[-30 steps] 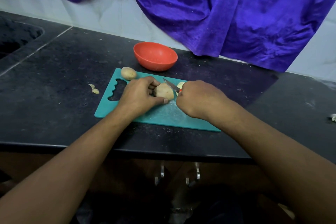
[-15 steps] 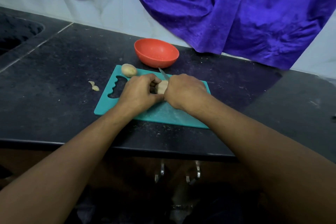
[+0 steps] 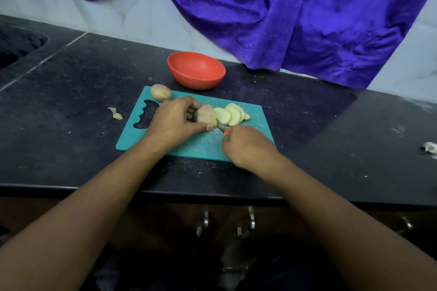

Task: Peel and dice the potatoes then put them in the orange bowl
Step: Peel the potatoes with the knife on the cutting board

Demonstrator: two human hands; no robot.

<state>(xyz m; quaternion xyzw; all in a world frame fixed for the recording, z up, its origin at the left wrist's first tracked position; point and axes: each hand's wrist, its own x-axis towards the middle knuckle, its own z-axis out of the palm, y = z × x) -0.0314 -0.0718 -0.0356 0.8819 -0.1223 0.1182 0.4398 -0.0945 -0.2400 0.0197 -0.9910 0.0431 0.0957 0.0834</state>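
Observation:
On the teal cutting board (image 3: 208, 146) my left hand (image 3: 173, 120) grips a partly cut potato (image 3: 206, 114), thumb and fingers curled round it. Several pale slices (image 3: 230, 114) lie fanned out just right of it. My right hand (image 3: 246, 144) holds a knife (image 3: 223, 129) with a red handle; only a short piece of blade shows beside the potato's near end. A whole unpeeled potato (image 3: 160, 92) rests at the board's far left corner. The orange bowl (image 3: 196, 69) stands just behind the board and looks empty.
A scrap of peel (image 3: 115, 113) lies on the black counter (image 3: 71, 92) left of the board. A sink opening (image 3: 16, 42) is at far left. Purple cloth (image 3: 283, 12) hangs over the back wall. A whitish scrap (image 3: 430, 147) sits at far right.
My right hand has drawn back toward me with the knife, uncovering the fan of slices beside the potato. My left hand stays on the potato.

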